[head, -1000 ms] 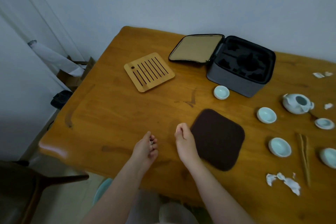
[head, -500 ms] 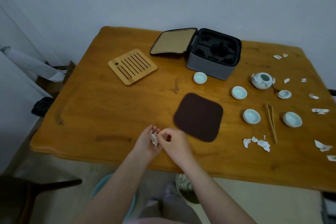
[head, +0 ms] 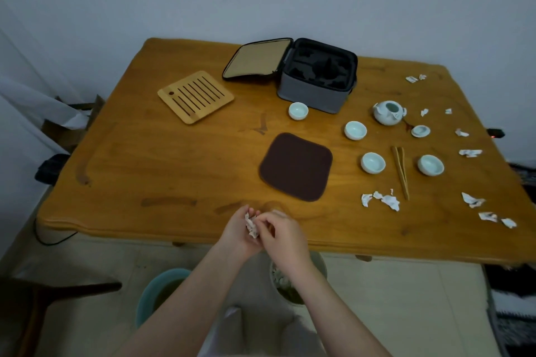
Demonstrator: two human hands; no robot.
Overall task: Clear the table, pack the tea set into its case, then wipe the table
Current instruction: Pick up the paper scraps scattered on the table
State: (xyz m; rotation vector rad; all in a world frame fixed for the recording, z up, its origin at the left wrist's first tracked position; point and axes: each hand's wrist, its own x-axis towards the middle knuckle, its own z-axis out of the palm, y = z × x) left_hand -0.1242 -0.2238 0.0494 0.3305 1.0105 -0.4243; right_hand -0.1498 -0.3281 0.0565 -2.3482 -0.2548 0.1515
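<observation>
Head view, and both hands meet at the near edge of the tabletop: left hand cupped around a crumpled wad of paper scraps, right hand pinching at that same wad. It looks like early days in the clearing. More torn white scraps lie scattered along the right side. The packing seems not yet begun: the grey fabric case stands open at the far side, its dark moulded foam hollows bare. Out on the wood sit the glossy pale-celadon teapot, its lid beside it, four small round cups, slim bamboo tongs, the slatted bamboo tray and a soft brown square mat. Wiping looks a long way off.
</observation>
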